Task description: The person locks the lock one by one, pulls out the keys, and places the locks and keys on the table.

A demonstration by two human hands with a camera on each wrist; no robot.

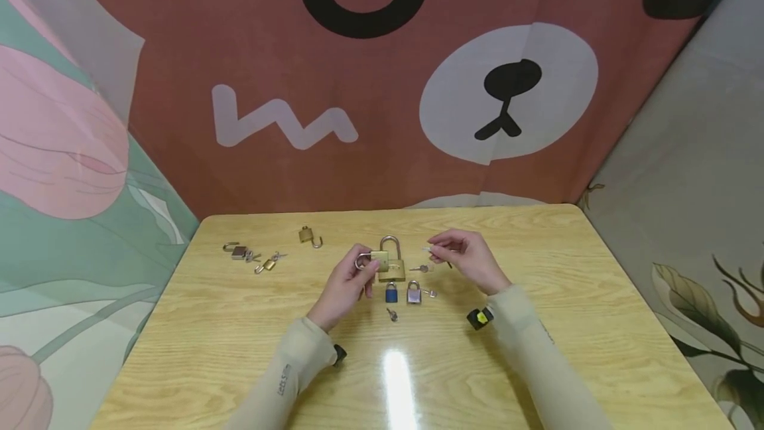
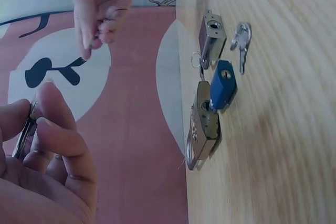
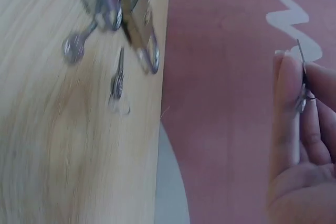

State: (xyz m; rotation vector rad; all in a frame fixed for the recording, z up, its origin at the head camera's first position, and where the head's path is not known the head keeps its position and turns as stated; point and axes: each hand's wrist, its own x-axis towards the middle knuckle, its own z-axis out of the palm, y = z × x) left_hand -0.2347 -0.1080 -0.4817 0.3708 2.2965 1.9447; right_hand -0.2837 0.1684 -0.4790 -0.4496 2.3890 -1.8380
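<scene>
Between thumb and fingers, my left hand (image 1: 348,281) pinches a brass padlock (image 1: 380,261), its shackle pointing left. My right hand (image 1: 468,259) is raised to the right of it, pinching a small key (image 3: 301,77) by its head, the thin blade sticking out past the fingertips. Below the held padlock, a larger brass padlock (image 1: 392,273) lies on the table, partly covered by it in the head view. Nearer to me are a blue padlock (image 1: 390,295) and a lilac padlock (image 1: 414,294).
Keys lie beside these padlocks: one to the right (image 1: 422,269), another by the lilac padlock (image 1: 430,293), and keys (image 1: 392,315) in front. Farther left on the wooden table (image 1: 227,350) are a dark padlock (image 1: 239,253), a small brass padlock (image 1: 266,265) and another padlock (image 1: 306,235), shackles open.
</scene>
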